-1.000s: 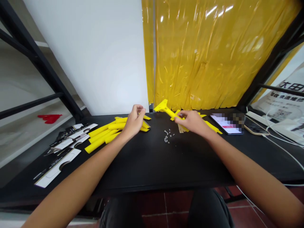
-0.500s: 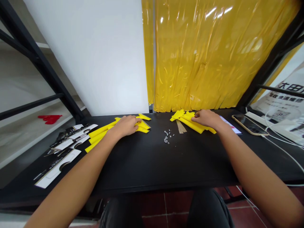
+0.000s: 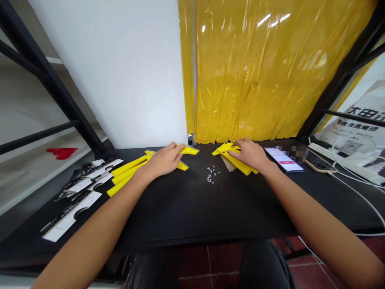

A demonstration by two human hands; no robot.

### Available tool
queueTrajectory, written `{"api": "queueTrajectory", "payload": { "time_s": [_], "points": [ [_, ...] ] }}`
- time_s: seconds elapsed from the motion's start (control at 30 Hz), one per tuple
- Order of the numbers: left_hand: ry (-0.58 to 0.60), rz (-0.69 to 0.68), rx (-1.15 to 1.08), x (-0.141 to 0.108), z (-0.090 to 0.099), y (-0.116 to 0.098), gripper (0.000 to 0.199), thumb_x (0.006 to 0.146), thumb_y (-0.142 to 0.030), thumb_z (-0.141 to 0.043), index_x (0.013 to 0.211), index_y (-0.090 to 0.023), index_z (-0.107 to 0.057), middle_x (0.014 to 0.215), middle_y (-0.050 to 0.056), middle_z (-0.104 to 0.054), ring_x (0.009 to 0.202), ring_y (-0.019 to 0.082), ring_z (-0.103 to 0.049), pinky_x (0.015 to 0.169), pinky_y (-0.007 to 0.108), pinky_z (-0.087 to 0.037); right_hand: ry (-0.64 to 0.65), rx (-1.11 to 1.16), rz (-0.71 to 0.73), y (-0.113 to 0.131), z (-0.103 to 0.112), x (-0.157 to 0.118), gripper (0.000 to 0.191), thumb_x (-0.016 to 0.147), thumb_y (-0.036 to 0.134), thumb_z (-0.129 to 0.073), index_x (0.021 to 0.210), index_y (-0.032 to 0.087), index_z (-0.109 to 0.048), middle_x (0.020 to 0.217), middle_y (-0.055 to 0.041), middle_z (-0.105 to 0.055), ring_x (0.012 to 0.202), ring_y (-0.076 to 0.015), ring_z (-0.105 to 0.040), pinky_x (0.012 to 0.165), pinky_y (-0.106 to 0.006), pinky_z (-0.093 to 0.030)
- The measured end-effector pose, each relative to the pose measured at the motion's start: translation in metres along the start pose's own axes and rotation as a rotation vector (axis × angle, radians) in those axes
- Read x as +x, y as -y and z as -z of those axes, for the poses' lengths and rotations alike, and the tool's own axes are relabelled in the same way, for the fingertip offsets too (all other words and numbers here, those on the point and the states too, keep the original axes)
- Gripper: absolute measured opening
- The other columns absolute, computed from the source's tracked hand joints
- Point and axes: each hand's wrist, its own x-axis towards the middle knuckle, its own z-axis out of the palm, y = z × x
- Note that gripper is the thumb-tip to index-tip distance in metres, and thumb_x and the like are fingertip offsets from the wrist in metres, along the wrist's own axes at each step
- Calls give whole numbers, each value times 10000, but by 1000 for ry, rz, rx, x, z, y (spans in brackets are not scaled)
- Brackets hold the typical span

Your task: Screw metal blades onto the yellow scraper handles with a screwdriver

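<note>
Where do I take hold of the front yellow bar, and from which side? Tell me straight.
Take the front yellow plastic bar at its free end, coming from the near left. It lies flat and narrow on the black table, and its other end runs under the left hand, so only that end is clear.

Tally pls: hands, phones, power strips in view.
Hands: 2 (left hand, right hand)
Phones: 2 (lit phone, dark phone)
Power strips: 1 (white power strip)
Total: 5
</note>
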Motion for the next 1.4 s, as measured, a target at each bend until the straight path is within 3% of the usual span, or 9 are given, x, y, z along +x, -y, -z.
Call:
{"api": "queueTrajectory", "payload": {
  "time_s": [0.1,0.2,0.33,0.5,0.63,0.9,1.03,1.17,1.4],
  "points": [
    [-51,37,-394,3,-1,-15,242,996,-351,-384,1074,-224,-574,938,67,-578,860,220,-592,747,353,-470,-294,301,116,18,9,-6,349,991,408,-468,1074,156,-695,1031,-146,-693,924,-262,-671,839,-392,-508],
    [13,236,-1026,5,-9,-35,124,979,-335,-409,935,-239,-474,789,5,-509,596,129,-502,509,267,-391,-491,579,241,32,22,-14,329,1030,397,-428,1028,202,-692,970,-93,-668,931,-224,-647,842,-372,-516],
    [100,351,-1398,3,-26,-55,224,902,-402,-607,843,-230,-477,732,-7,-510,509,92,-461,399,228,-302,-551,777,298,42,30,-23,304,1025,439,-461,1022,252,-701,1054,-75,-590,984,-207,-619,841,-373,-535],
    [179,345,-1538,3,-47,-58,172,837,-338,-631,791,-183,-575,739,48,-614,454,95,-462,341,237,-311,-240,1221,272,51,16,-26,363,1020,516,-457,921,218,-641,853,-25,-618,606,-107,-548,544,-264,-486],
    [183,338,-1560,5,-59,-58,183,807,-315,-683,771,-165,-584,685,31,-595,430,88,-432,326,230,-314,-96,1368,346,64,2,-34,348,1009,520,-485,938,208,-623,837,-16,-645,634,-110,-599,560,-264,-514],
    [248,317,-1749,8,-36,-51,379,898,-514,-469,890,-166,-621,699,48,-609,458,114,-457,384,238,-331,-299,1391,261,66,9,-37,320,1018,520,-462,946,228,-572,864,-9,-656,536,-78,-587,436,-226,-431],
    [44,343,-1680,6,-20,-55,257,896,-368,-599,1022,-150,-648,777,70,-688,545,117,-536,464,222,-396,-419,1386,204,63,14,-33,325,1015,540,-450,940,241,-553,860,-11,-632,577,-92,-611,471,-236,-468],
    [-119,427,-1652,5,-27,-63,199,877,-285,-719,993,-133,-665,764,60,-687,651,127,-616,605,220,-504,-567,1386,221,67,19,-35,307,1041,501,-407,950,250,-558,898,-27,-625,642,-116,-625,562,-281,-520],
    [-6,599,-1850,0,-43,-76,267,852,-367,-774,853,-135,-643,661,3,-574,576,92,-564,536,204,-527,-624,1329,270,73,17,-40,292,1042,500,-400,957,265,-551,923,-35,-624,693,-140,-619,628,-324,-536]
  ]
}}
